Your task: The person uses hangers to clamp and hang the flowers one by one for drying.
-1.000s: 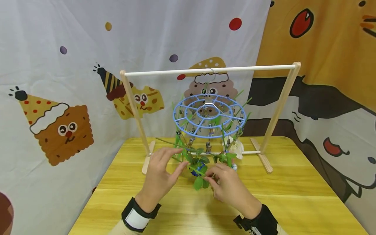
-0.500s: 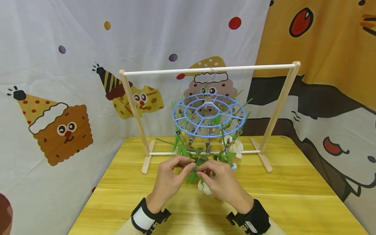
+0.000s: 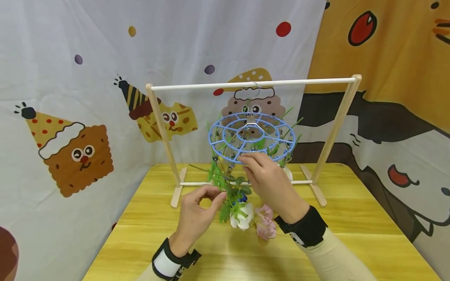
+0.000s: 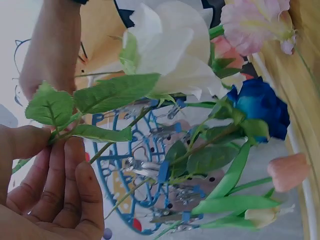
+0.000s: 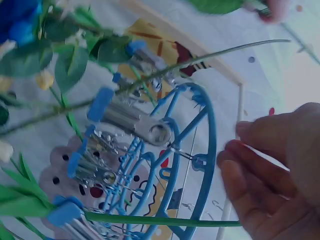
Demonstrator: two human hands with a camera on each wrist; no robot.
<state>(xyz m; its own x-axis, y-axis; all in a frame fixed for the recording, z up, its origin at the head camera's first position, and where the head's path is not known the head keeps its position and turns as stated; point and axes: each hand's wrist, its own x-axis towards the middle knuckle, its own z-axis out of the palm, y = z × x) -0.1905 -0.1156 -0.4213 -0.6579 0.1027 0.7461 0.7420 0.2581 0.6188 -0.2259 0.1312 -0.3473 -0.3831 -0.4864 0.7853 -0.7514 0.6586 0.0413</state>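
My left hand (image 3: 198, 212) pinches a leafy green stem between thumb and forefinger, below the front of the blue round clip hanger (image 3: 228, 159). In the left wrist view the stem's leaves (image 4: 117, 94) spread past the fingertips, and a white flower (image 4: 170, 47), seemingly on this stem, is close by. My right hand (image 3: 270, 181) is raised at the hanger's front rim, fingers loosely bent. In the right wrist view it appears just apart from the rim, holding nothing. A metal clip with blue tips (image 5: 132, 122) hangs from the rim nearby.
Other flowers hang from the clips, among them a blue rose (image 4: 260, 110) and a pink flower (image 3: 266, 222). Several stems stick out around the hanger. A wooden rack with a white bar (image 3: 197, 86) carries it above the wood-grain table (image 3: 147, 234). Printed cloth stands behind.
Both hands came together at the leafy stem. Since then the right hand has let go and risen to the hanger's rim, while the left moved slightly left with the stem.
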